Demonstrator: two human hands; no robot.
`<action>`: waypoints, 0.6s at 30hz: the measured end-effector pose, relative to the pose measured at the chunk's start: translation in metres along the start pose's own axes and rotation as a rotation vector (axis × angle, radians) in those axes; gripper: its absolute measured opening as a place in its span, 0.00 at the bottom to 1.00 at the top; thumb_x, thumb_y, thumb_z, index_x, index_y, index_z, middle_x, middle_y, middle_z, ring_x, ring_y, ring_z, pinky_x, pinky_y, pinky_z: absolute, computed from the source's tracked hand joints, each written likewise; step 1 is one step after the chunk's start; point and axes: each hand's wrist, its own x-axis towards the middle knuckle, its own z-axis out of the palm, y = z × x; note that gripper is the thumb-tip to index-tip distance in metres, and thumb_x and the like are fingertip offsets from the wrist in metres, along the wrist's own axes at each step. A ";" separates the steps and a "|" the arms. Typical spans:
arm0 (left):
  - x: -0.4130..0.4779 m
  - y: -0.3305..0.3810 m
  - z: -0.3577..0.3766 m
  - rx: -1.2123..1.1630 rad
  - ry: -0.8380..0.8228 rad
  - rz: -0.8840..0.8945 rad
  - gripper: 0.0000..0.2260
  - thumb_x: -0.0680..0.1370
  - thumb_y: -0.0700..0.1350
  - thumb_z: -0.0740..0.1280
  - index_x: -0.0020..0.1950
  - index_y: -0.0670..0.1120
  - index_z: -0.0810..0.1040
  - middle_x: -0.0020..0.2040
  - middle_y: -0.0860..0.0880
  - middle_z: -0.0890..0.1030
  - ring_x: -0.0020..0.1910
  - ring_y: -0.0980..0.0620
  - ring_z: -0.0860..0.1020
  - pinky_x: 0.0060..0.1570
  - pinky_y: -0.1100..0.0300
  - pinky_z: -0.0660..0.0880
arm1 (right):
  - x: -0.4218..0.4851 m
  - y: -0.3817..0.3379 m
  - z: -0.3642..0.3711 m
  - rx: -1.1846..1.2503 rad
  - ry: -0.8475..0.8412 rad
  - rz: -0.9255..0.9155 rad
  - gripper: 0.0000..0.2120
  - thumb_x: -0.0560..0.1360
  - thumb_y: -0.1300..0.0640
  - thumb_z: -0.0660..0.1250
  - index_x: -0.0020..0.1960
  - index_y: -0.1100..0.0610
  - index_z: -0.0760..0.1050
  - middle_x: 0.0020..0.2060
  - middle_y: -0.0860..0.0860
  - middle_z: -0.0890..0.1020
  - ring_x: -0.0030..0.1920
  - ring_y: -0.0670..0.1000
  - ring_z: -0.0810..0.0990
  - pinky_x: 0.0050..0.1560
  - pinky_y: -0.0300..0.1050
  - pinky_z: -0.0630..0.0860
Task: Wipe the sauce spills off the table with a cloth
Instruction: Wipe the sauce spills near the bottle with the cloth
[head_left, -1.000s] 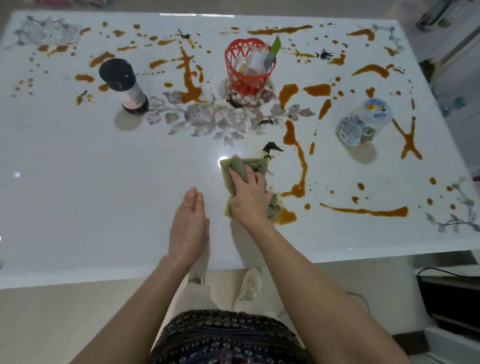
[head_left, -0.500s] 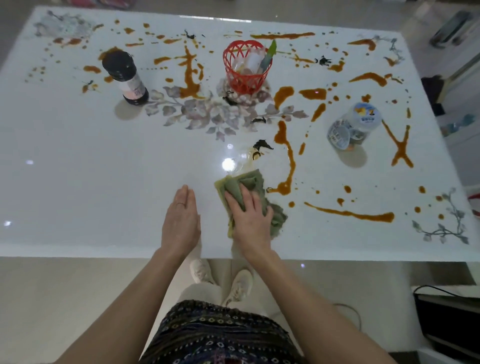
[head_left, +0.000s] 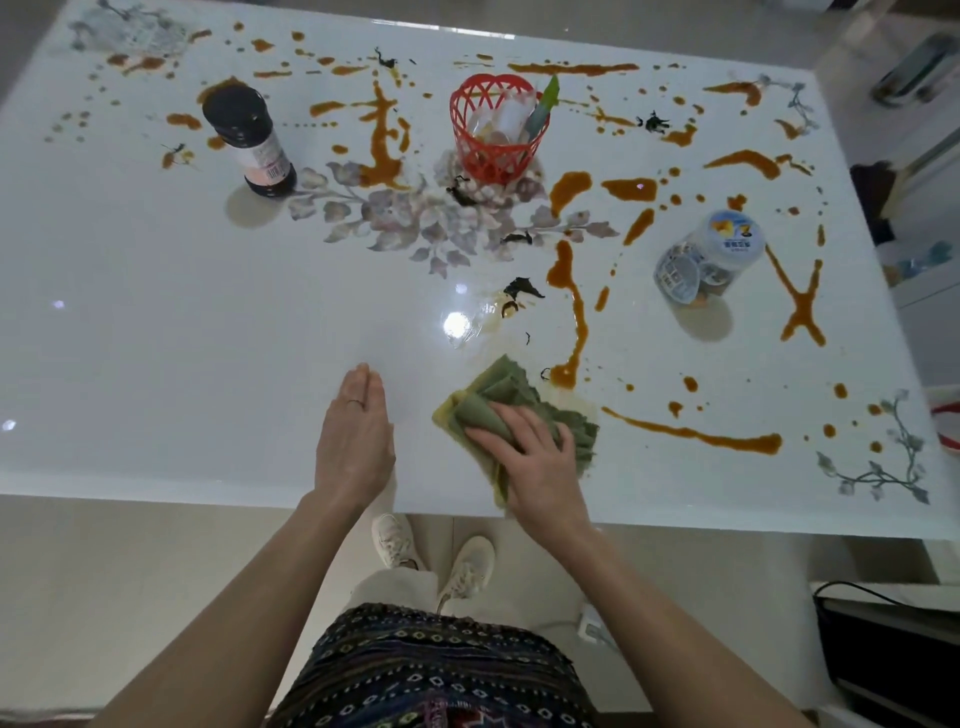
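A crumpled green cloth (head_left: 498, 395) lies on the white table (head_left: 156, 338) near its front edge. My right hand (head_left: 535, 462) presses down on the cloth with fingers spread over it. To its left, my left hand (head_left: 356, 436) rests flat on the table, holding nothing. Brown sauce spills cover the far and right parts of the table: a long streak (head_left: 574, 312) just beyond the cloth and a line (head_left: 696, 431) to its right. A faint smear marks the surface between the cloth and the streak.
A dark bottle (head_left: 249, 140) stands at the back left, a red basket (head_left: 496, 127) at the back middle, a clear jar (head_left: 706, 254) lying on its side at the right. Dark scraps (head_left: 522, 288) lie near the middle. The front edge is just below my hands.
My right hand has dragged the cloth toward the front edge and slightly right, leaving a wiped smear where a sauce blob was. My left hand has stayed flat on the table.
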 end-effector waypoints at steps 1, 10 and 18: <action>0.000 0.001 0.000 -0.016 0.003 -0.004 0.27 0.76 0.34 0.60 0.73 0.34 0.57 0.74 0.36 0.57 0.73 0.39 0.58 0.72 0.49 0.59 | -0.012 0.009 -0.003 -0.020 -0.023 -0.072 0.22 0.75 0.55 0.60 0.67 0.42 0.72 0.72 0.47 0.69 0.71 0.53 0.65 0.65 0.63 0.61; 0.000 0.014 0.000 -0.156 0.006 -0.073 0.23 0.77 0.34 0.57 0.72 0.33 0.59 0.73 0.35 0.61 0.72 0.36 0.61 0.68 0.41 0.63 | 0.007 0.053 -0.025 -0.030 0.067 0.153 0.21 0.73 0.53 0.53 0.63 0.45 0.75 0.66 0.49 0.74 0.67 0.54 0.68 0.64 0.64 0.61; 0.001 0.018 0.006 -0.009 -0.010 -0.136 0.27 0.80 0.38 0.55 0.75 0.35 0.47 0.76 0.38 0.48 0.76 0.41 0.48 0.74 0.50 0.50 | 0.001 0.076 -0.027 -0.147 0.049 -0.039 0.26 0.71 0.59 0.72 0.63 0.42 0.69 0.67 0.50 0.71 0.67 0.55 0.66 0.63 0.65 0.64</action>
